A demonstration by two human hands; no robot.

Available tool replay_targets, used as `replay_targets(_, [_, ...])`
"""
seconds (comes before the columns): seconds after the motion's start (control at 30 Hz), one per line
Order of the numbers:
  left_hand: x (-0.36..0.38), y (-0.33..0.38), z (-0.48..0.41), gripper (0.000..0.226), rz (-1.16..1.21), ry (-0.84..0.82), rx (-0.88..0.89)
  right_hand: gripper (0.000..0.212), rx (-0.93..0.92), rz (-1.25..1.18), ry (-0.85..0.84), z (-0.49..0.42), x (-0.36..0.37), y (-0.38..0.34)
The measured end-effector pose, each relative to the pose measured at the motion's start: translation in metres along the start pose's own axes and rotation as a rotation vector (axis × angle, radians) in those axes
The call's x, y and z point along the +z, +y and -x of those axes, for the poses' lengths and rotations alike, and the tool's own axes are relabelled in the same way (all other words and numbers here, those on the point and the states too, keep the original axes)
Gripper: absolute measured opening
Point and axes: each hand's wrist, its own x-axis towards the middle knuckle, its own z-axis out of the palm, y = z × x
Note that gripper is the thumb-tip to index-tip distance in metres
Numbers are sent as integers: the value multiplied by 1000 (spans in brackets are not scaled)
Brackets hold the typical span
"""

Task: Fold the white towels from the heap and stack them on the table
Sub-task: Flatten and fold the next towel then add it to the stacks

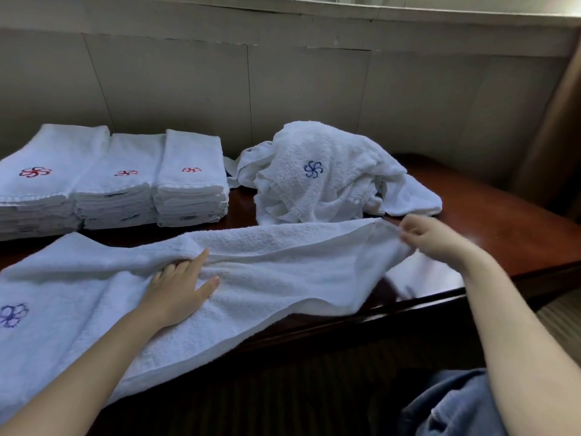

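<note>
Behind: heap (pixel 327 174) & 3 folded stacks (pixel 116 180).

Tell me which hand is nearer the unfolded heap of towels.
Right. The right hand pinches the spread towel's corner just in front of the heap; the left hand presses flat on that towel, farther back and leftward.

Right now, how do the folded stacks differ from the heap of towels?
The folded stacks stand in three neat piles on the left; the heap lies crumpled and loose beside them. The stacks' top towels show red flower logos; the heap's top towel shows a blue one. Both are white and rest on the dark table.
</note>
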Motion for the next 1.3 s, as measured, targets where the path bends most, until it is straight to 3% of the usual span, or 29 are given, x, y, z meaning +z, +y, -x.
replay_targets(0.07, [0, 1, 0, 70, -3, 2, 8, 33, 74, 75, 180, 2, -18, 8])
replay_targets(0.1, [0, 1, 0, 70, -6, 6, 9, 40, 117, 169, 191, 3, -24, 11])
replay_targets(0.23, [-1, 4, 2, 68, -24, 21, 9, 50, 220, 311, -89, 12, -15, 10])
replay_targets(0.43, [-2, 12, 10, 66, -63, 25, 57, 25, -81, 456, -88, 9, 44, -28])
replay_targets(0.5, [0, 15, 16, 69, -96, -10, 97, 27, -204, 482, -180, 12, 68, -42])
replay_targets(0.57, [2, 17, 21, 73, -126, -65, 126, 53, -278, 485, -383, 17, 87, -57])
replay_targets(0.67, [1, 15, 28, 72, -116, -118, 138, 100, -218, 568, -687, 21, 97, -73])
replay_targets(0.73, [-2, 10, 32, 67, -110, -110, 140, 115, -194, 739, -797, 22, 97, -79])
replay_targets(0.83, [-7, -6, 34, 59, -105, -64, 74, 122, -158, 904, -821, 21, 101, -84])
replay_targets(0.93, [-14, -30, 35, 58, -133, -39, -71, 113, -95, 995, -778, 20, 111, -89])
replay_targets(1.03, [-21, -55, 39, 60, -156, -39, -230, 98, -42, 934, -717, 19, 119, -95])
replay_targets(1.17, [-26, -69, 47, 67, -170, 38, -289, 44, -221, 799, -403, 19, 137, -107])
replay_targets(1.23, [-28, -68, 50, 71, -194, 74, -272, 31, -304, 687, -243, 21, 150, -118])
replay_targets(1.3, [-32, -65, 52, 70, -155, 96, -236, 29, -419, 570, -223, 26, 168, -129])
